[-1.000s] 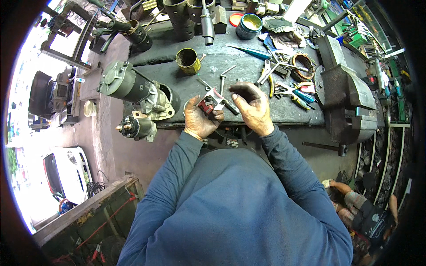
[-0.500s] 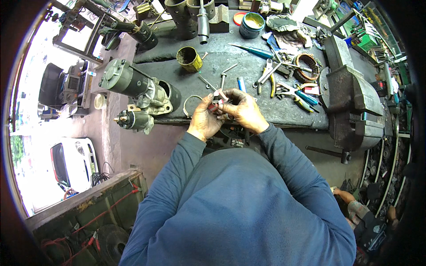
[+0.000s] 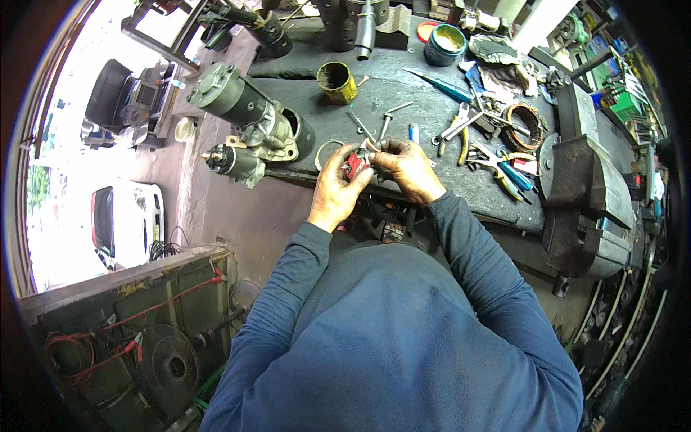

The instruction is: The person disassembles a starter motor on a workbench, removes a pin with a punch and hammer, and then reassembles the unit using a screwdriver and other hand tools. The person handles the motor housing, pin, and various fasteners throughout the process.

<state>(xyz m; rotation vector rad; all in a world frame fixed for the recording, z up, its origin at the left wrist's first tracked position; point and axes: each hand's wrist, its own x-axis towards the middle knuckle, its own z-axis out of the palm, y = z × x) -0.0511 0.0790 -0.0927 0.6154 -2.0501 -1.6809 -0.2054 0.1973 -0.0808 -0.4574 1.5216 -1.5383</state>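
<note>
Close together at the bench's near edge, both hands work on a small red-and-white packet point(image 3: 355, 165). My left hand point(image 3: 333, 193) is closed around it, thumb on its face. My right hand point(image 3: 410, 173) pinches its upper end, where a pale flap or piece sticks up; the fingertips hide what exactly they grip. Just left of the hands lies a thin metal ring point(image 3: 327, 150), partly covered by my left hand. Beyond the fingers lie a bolt point(image 3: 385, 127) and a thin metal rod point(image 3: 362, 125). A starter motor point(image 3: 248, 115) rests at the bench's left end.
A yellow can point(image 3: 337, 82) and a grease jar point(image 3: 445, 45) stand farther back. To the right lie pliers point(image 3: 497, 169), a blue-handled screwdriver point(image 3: 446, 86), a copper-wound ring point(image 3: 525, 128) and rags point(image 3: 507, 65). A big vise point(image 3: 590, 194) is fixed at the right edge.
The view has shifted, so the bench sits farther right in the picture. My left hand has turned, showing more of the red packet; my right fingers have drawn back to its upper end.
</note>
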